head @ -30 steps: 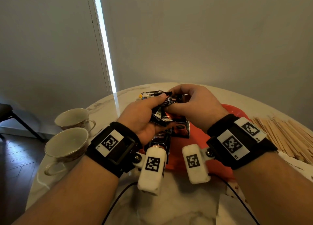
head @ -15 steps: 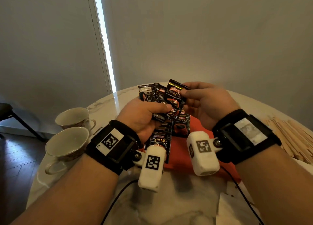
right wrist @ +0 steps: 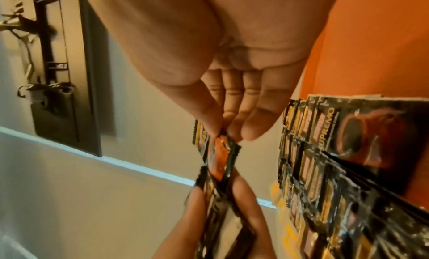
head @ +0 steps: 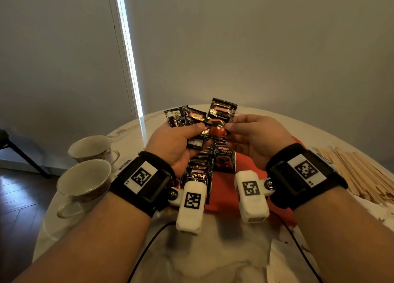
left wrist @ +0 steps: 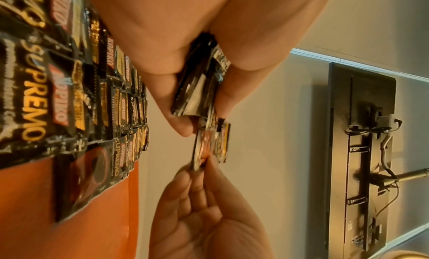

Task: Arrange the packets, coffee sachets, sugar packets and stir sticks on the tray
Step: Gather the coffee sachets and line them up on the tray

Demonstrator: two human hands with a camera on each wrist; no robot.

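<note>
Grey wall and bright window strip behind a round marble table (head: 213, 257). Orange tray (head: 223, 189) sits mid-table, with a row of black coffee sachets (head: 200, 176) already lying overlapped on it, one more (head: 225, 161) beside them.

Left hand (head: 177, 146) grips a fanned bunch of sachets (head: 187, 117), thumb clamped over the front, held above the tray's far end. Right hand (head: 253, 137) pinches the edge of one sachet (head: 219, 120) between thumb and fingertips; that sachet still overlaps the bunch.

Change: a second ago both hands were bunched together over the stack; half a second ago the fan was lifted and spread; now the right hand sits further right and the front sachet stands higher and clearer of the others. Looks like one sachet is being peeled off to go down next in the row.

Stir sticks (head: 351, 172) lie piled on the table right of the tray, not on it. Two cups (head: 85, 180) stand left. Sugar packets are not identifiable. Task seems early-to-mid: only coffee placed.
</note>
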